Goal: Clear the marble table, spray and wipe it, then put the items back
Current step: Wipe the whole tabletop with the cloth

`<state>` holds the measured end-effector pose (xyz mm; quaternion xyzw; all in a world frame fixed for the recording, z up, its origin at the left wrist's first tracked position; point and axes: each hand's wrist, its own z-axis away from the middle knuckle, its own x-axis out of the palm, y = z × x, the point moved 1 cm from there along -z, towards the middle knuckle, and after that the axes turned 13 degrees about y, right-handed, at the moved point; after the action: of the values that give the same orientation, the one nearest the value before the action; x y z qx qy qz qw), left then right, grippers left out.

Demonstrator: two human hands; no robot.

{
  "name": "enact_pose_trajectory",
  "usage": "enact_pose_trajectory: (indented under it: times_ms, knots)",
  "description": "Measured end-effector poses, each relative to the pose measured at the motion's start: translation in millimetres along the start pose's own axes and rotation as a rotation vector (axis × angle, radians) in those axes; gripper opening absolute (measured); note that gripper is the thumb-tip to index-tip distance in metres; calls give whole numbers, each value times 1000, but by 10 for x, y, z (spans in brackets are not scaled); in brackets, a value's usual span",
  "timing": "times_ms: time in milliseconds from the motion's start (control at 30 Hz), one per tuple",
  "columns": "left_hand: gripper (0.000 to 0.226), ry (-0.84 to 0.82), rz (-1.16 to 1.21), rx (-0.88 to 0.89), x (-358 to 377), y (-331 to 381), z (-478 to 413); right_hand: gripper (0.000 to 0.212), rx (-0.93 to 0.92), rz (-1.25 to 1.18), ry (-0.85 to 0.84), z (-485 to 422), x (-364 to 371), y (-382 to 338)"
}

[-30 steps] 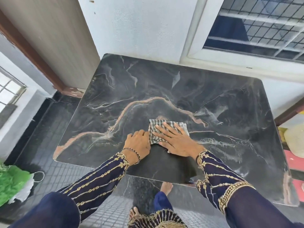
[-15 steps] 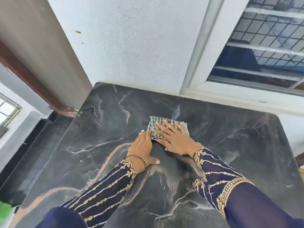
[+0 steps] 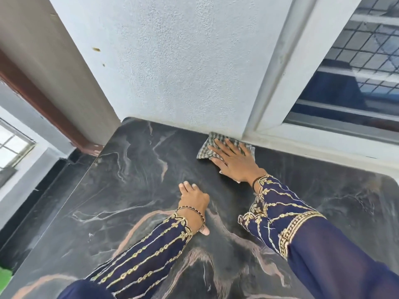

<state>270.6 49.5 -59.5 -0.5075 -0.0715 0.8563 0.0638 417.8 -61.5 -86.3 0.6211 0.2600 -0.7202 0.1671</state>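
Note:
The black marble table with pink and white veins fills the lower view, and nothing stands on it but the cloth. A checked grey-and-white cloth lies flat at the table's far edge, touching the wall. My right hand presses down on the cloth with fingers spread. My left hand rests on the bare marble nearer to me, apart from the cloth, fingers loosely together and holding nothing.
A white textured wall rises right behind the table. A white window frame with a grille stands at the back right. A brown door frame and dark tiled floor lie to the left.
My right hand has pushed the cloth away from me, from the table's middle to its far edge by the wall. My left hand came off the cloth and stayed behind on the marble.

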Motion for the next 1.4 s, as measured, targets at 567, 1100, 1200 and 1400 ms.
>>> enact_pose_trajectory:
  times_ms: [567,1100,1200,1400]
  knots:
    - [124,73,26,-55,23,25,101,55,145,-68,-54,826,84,547]
    - [42,473,477,63,807,318,1944,61,2,-85,-84,3073,525,-991]
    - [41,431,426,147,1002,304,2336,56,-7,-119,-120,3524,557,-1259]
    - [40,305,420,178,1231,293,2885,74,-27,-187,-151,4219,579,-1622]
